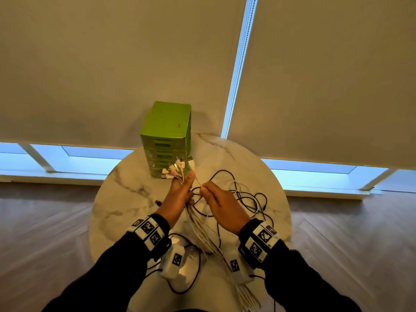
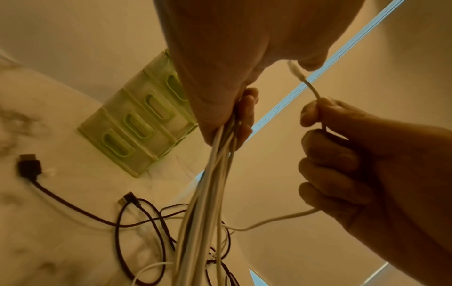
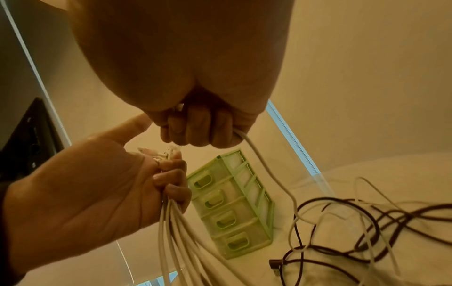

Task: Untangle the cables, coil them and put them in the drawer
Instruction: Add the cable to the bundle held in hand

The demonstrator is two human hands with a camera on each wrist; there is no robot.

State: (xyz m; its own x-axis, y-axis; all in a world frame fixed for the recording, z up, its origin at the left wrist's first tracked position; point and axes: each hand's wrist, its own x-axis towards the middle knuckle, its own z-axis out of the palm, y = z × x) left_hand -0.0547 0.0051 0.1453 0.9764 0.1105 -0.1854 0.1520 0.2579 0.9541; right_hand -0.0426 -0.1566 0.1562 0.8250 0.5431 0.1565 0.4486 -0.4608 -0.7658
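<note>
Centrally, above the round marble table (image 1: 126, 199), the left hand (image 1: 180, 194) is closed in a fist round a bundle of white cables (image 2: 208, 193), their plug ends fanning out past the thumb toward 12 o'clock. The bundle's long axis runs from 12 o'clock down to 6 o'clock, its free lengths trailing off the near table edge. Just beside it, at 3 o'clock of the left hand, the right hand (image 1: 221, 206) pinches a single white cable (image 2: 310, 87) between thumb and forefinger, the remaining fingers curled round the same cable lower down; its plug end points up toward the left thumb. This cable's tail runs down into the loose tangle of black cables (image 1: 247, 199) and white ones lying on the table at 3 o'clock. The green drawer unit (image 1: 167, 140) stands at 12 o'clock, directly beyond the left hand, and all its drawers appear closed. Judged from this, the single cable is being brought into the bundle, and the gap between the hands is small. Coiling and stowing are not yet begun; the left hand is the nearer to the drawers.
</note>
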